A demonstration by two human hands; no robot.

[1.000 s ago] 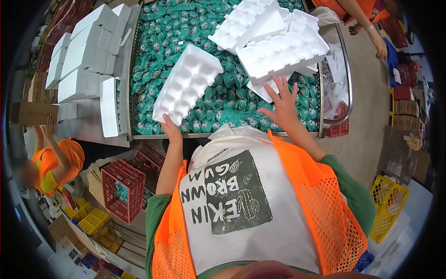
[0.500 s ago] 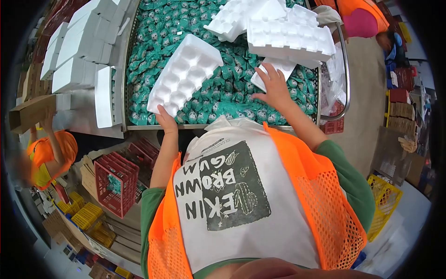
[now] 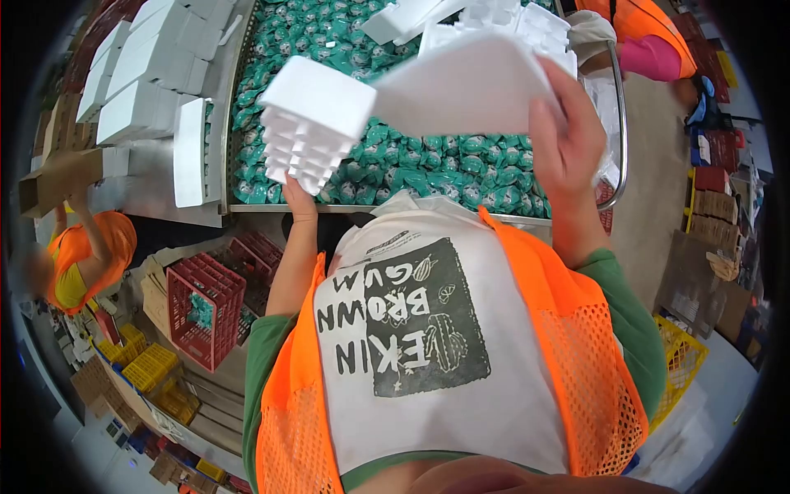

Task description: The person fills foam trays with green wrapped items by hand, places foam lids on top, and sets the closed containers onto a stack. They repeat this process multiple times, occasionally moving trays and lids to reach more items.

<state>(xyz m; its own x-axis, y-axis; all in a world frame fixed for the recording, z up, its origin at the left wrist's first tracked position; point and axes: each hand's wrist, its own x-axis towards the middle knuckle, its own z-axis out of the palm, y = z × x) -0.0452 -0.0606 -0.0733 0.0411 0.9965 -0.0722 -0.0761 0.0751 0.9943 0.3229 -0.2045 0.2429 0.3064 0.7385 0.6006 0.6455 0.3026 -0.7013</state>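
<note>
My left hand (image 3: 298, 202) grips the lower end of a white foam tray (image 3: 317, 99), which is tipped up so that its smooth end and knobbly side show. In my right hand (image 3: 568, 136) is a white foam lid (image 3: 469, 86), raised at a slant and blurred by motion, its left edge close to the foam tray. Under both pieces lies a wide layer of small round items in teal wrappers (image 3: 428, 156), filling a metal-edged table bin (image 3: 370, 208).
More white foam trays (image 3: 485, 16) lie at the far side of the bin. White foam boxes (image 3: 140, 111) are stacked on the left. A person in an orange vest (image 3: 90, 255) holds a cardboard box (image 3: 62, 177). Red crates (image 3: 206, 313) stand on the floor at lower left. Another person (image 3: 650, 37) is at upper right.
My right hand has picked up the foam lid from the teal items and lifted it. My left hand has tipped the foam tray, turning its cupped face out of sight.
</note>
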